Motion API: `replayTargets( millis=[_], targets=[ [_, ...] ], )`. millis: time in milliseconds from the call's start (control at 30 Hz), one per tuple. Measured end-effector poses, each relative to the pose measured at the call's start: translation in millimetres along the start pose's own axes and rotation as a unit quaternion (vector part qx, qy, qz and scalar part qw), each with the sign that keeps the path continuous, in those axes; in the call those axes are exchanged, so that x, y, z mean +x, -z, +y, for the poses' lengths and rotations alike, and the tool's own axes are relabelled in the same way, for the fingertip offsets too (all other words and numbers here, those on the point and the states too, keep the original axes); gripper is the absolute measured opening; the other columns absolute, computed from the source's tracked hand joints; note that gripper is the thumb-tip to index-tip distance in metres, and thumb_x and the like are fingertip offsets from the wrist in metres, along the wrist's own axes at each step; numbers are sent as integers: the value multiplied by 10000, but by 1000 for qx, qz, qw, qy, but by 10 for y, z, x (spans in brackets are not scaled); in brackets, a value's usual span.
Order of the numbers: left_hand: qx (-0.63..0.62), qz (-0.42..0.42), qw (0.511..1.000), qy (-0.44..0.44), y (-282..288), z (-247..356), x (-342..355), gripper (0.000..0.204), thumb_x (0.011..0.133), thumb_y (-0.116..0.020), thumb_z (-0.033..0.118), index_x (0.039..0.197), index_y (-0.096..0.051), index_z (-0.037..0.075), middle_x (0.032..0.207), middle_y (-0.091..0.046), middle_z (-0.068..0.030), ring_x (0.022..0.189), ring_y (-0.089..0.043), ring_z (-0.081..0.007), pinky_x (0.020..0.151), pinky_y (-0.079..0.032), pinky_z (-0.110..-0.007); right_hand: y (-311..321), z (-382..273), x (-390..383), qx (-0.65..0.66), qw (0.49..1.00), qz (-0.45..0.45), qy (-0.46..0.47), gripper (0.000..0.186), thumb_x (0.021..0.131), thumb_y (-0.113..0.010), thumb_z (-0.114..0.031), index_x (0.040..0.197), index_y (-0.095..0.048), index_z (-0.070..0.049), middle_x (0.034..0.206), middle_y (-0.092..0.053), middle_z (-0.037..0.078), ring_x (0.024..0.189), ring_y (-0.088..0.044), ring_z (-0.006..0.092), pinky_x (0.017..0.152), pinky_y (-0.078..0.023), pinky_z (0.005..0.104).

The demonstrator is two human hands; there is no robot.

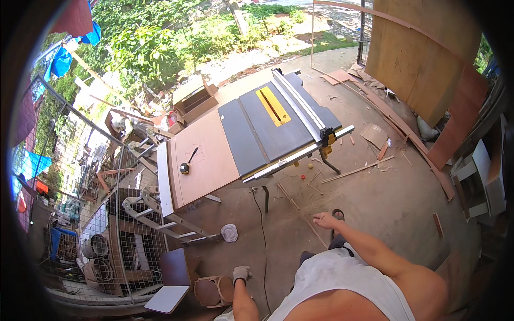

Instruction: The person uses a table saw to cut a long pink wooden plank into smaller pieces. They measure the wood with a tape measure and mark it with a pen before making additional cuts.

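My left hand (242, 274), in what looks like a greyish glove, hangs low beside a small round-seated wooden stool (213, 291). Its fingers look curled in, and no object shows in them. Out in front of my body is my right hand (324, 220), bare, its fingers loosely apart and holding nothing I can see. Ahead stands a table saw (243, 144) with a dark top, yellow throat plate (272, 106) and silver rip fence (297, 104). Against its left side lies a brown wooden panel (214, 171) with drawn lines, a tape measure (184, 168) and a black pen (193, 153).
A folded metal ladder (160, 219) stands under the panel's left side. A dark cable (263, 235) runs along the floor. Wood strips (356, 170) and offcuts lie to the right, near leaning boards (417, 59). Wire mesh fencing (115, 224) borders the left.
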State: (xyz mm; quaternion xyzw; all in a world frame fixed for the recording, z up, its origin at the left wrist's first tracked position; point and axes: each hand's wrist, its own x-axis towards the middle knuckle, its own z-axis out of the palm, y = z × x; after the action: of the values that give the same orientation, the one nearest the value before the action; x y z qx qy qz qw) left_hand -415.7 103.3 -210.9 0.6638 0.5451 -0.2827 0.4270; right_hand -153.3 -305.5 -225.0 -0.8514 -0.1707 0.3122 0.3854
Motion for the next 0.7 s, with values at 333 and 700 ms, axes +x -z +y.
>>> replayTargets(
  millis=[333, 700],
  targets=[
    [123, 84, 917, -370, -2136, 2581, -952, 492, 820, -650, 187, 1269, -551, 12, 1116, -647, -194, 1052, -621, -287, 903, -473, -350, 1004, 3497, -1896, -256, 937, -184, -149, 188, 837, -570, -135, 901, -658, 18, 905, -661, 152, 759, -667, 251, 660, -549, 356],
    [71, 359, 778, -510, -3064, 5917, -1444, 619, 889, -594, 397, 1291, -482, -61, 1284, -513, -283, 1194, -495, -411, 1006, -402, -424, 3224, 4236, -2980, 306, 761, 259, -510, 374, 845, -538, -151, 1188, -553, -2, 924, -640, 109, 777, -653, 247, 638, -535, 397]
  ],
)
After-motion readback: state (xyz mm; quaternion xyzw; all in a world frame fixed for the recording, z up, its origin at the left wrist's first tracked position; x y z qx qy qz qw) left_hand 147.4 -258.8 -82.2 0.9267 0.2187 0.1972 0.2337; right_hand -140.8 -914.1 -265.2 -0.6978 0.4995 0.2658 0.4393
